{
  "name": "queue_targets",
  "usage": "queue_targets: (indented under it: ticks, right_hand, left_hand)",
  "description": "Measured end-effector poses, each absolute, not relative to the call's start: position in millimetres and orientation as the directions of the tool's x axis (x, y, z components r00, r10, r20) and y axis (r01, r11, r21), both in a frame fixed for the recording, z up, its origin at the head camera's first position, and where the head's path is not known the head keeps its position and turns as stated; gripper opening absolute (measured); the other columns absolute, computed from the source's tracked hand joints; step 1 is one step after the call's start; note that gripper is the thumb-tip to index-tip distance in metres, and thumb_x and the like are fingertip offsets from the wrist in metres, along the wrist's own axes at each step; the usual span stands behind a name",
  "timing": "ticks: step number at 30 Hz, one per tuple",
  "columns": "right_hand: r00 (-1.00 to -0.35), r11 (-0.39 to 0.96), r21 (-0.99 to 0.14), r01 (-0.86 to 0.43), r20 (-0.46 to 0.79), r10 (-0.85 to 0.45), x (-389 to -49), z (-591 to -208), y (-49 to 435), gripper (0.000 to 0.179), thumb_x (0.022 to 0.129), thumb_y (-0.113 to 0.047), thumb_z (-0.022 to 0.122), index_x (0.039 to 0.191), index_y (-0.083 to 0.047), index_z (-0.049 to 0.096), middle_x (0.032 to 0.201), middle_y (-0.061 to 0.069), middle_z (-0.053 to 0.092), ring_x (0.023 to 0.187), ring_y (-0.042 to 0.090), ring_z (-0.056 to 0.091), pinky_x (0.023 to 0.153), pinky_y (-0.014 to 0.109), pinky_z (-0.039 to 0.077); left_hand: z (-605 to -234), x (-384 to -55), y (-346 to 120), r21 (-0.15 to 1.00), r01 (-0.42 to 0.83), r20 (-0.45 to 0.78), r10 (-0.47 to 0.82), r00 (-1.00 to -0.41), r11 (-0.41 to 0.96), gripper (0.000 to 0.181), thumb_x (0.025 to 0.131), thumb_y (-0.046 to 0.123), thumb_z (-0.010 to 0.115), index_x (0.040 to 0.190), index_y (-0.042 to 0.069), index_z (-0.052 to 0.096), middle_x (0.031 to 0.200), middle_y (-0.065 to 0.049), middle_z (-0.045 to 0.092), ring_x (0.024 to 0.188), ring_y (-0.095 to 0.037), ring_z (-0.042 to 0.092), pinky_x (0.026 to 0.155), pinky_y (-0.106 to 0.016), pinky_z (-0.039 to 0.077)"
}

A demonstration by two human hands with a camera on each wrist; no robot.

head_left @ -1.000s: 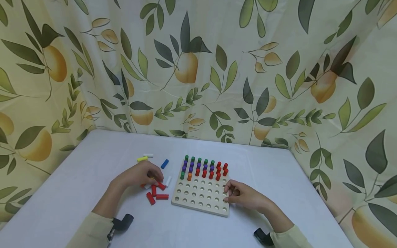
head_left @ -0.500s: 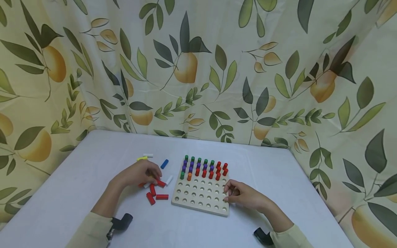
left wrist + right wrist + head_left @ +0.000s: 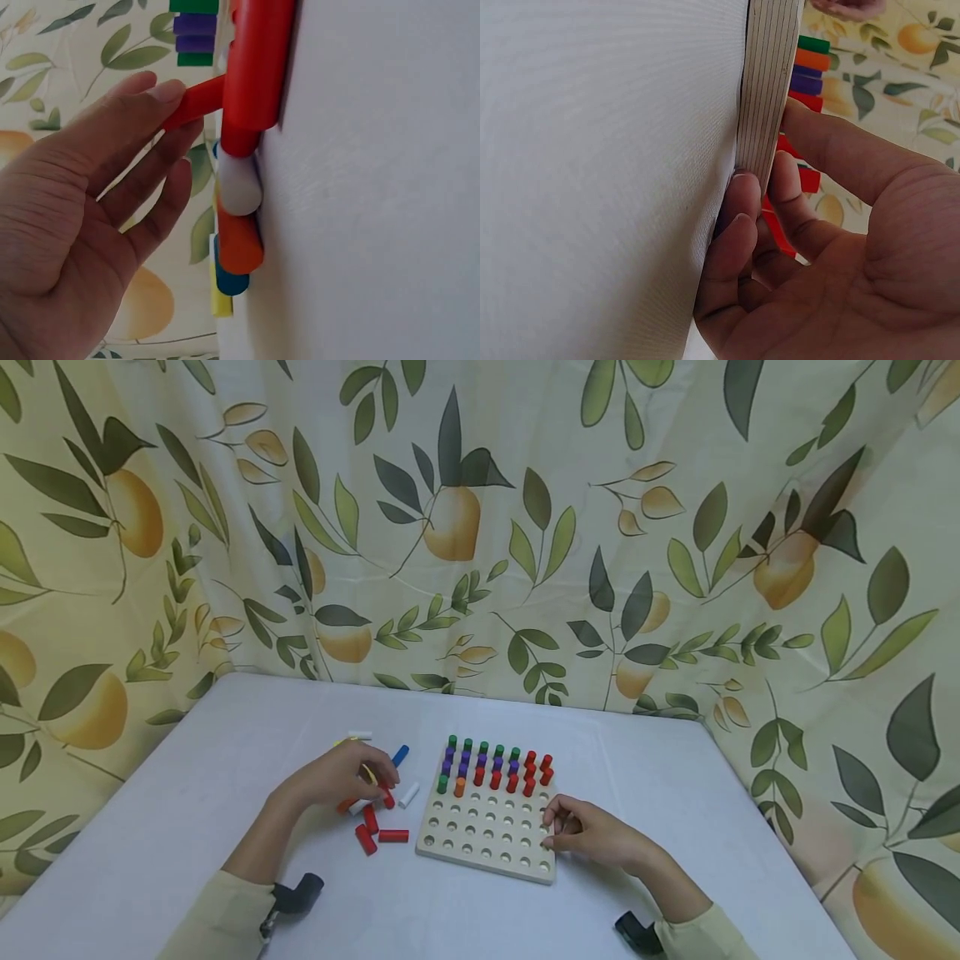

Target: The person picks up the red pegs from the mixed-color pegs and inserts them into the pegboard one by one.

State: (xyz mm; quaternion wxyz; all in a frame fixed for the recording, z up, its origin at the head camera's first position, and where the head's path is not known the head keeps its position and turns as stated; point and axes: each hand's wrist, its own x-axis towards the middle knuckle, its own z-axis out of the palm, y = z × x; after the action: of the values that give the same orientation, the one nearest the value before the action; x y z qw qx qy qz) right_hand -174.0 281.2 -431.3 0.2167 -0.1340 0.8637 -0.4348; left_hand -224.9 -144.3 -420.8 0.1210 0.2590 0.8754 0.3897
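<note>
My left hand [image 3: 341, 775] is over the loose pegs left of the board. Its thumb and a finger pinch a red peg [image 3: 196, 103], which is tilted, its far end near another red peg [image 3: 259, 64] in the left wrist view. A white peg [image 3: 240, 184] and an orange peg [image 3: 241, 246] lie close by. My right hand [image 3: 600, 837] grips the right edge of the wooden pegboard [image 3: 480, 863], thumb on top and other fingers low against its side. Red, purple, green and orange pegs stand upright in the board's far rows; the near rows show bare holes.
More red pegs [image 3: 393, 836] lie in front of the left hand. A blue peg [image 3: 401, 755], a white peg [image 3: 408, 795] and another white peg [image 3: 360, 735] lie around it. A white cloth [image 3: 600, 760] covers the table, and a patterned curtain [image 3: 525, 593] hangs behind.
The red peg under my left fingers has gone from lying flat to tilted up in their pinch. The left hand has shifted slightly right. My right hand and the board stay put.
</note>
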Motion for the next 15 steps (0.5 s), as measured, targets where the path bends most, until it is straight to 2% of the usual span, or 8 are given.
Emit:
queue_targets:
  ticks: [8,15]
  right_hand:
    - [-0.872,0.581,-0.813,-0.039,-0.257,-0.417,-173.8,-429.4,281.3,0.028,0.092,-0.017,0.08,0.11,-0.007,0.061,0.092,0.007,0.053,0.086,0.024,0.049,0.066,0.029,0.04]
    - [-0.869,0.573,-0.819,-0.028,-0.263,-0.419,-173.9,-429.5,281.1,0.028,0.092,-0.016,0.08,0.11,-0.007,0.061,0.092,0.007,0.053,0.087,0.024,0.049,0.067,0.028,0.041]
  left_hand:
    - [-426.3,-225.5,-133.8,0.773,0.346,-0.037,0.582,-0.812,0.531,0.021,0.085,0.005,0.085,0.103,0.015,0.08,0.089,0.007,0.072,0.082,-0.018,0.068,0.07,-0.033,0.059]
    - [-431.0,-225.8,-136.6,0.791,0.319,-0.048,0.573,-0.818,0.523,0.02,0.084,0.006,0.087,0.1,0.014,0.079,0.086,0.006,0.073,0.077,-0.017,0.071,0.073,-0.033,0.059]
